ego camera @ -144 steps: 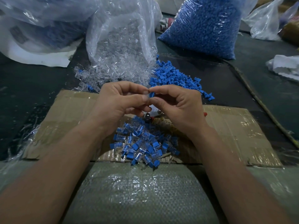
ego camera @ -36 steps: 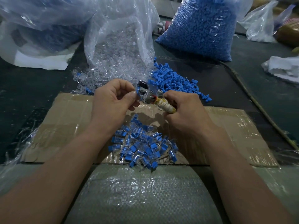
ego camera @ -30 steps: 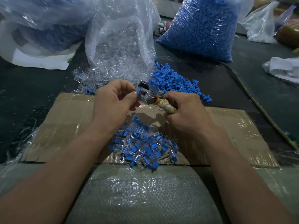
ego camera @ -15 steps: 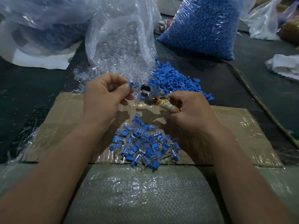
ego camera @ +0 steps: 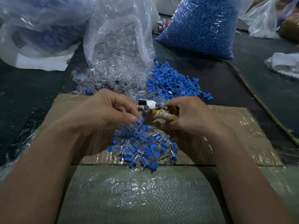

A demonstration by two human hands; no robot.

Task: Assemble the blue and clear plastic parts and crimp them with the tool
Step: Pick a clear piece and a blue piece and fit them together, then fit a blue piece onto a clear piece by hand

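Many assembled parts, cardboard, blue bag

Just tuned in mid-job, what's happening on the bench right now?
A person is working bare-handed. The right hand grips the crimping tool by its wrapped handle, above the cardboard. The left hand has a blue-and-clear piece at its thumb tip, just over the pile of assembled pieces; pinched or loose, I cannot tell. Loose clear parts and blue parts lie beyond.
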